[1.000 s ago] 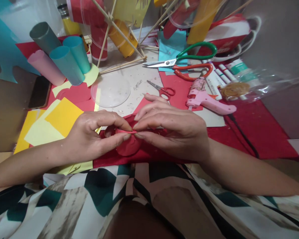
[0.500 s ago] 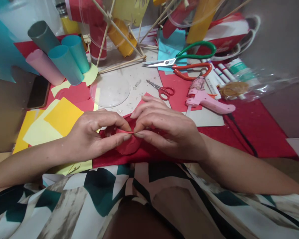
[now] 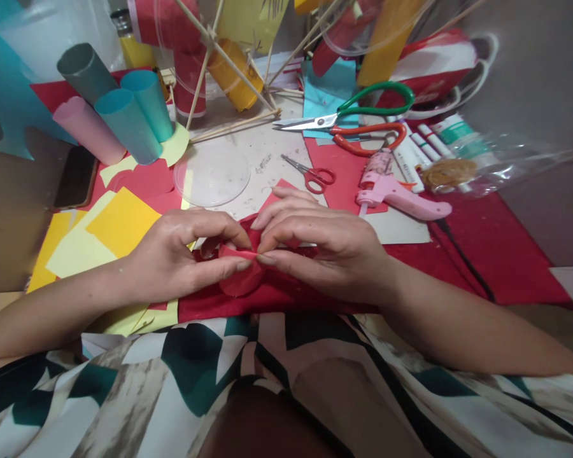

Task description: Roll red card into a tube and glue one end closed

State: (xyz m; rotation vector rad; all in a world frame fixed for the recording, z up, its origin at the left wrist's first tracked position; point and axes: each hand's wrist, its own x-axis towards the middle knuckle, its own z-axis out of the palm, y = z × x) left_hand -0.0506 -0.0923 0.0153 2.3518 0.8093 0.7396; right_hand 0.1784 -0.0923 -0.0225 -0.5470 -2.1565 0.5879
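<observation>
A small red paper piece [image 3: 241, 278] with a rounded lower edge hangs between my hands, its upper edge pinched. My left hand [image 3: 186, 254] grips that edge between thumb and forefinger. Close beside it, the thumb and forefinger of my right hand [image 3: 325, 251] pinch the same edge, the other fingers stretched out above. Below lies a dark red sheet [image 3: 286, 296] at the table's front. Part of the paper is hidden behind my fingers.
Small red-handled scissors [image 3: 312, 175], large scissors [image 3: 344, 117] and a pink glue gun [image 3: 401, 194] lie beyond my right hand. Yellow paper squares [image 3: 121, 222] are at left, with paper tubes [image 3: 128, 124] behind. A stick frame [image 3: 233, 132] and a clear plastic disc [image 3: 212, 173] stand farther back.
The red paper has tilted slightly between my fingers, showing more of its upper edge. Both hands keep their pinch in nearly the same place.
</observation>
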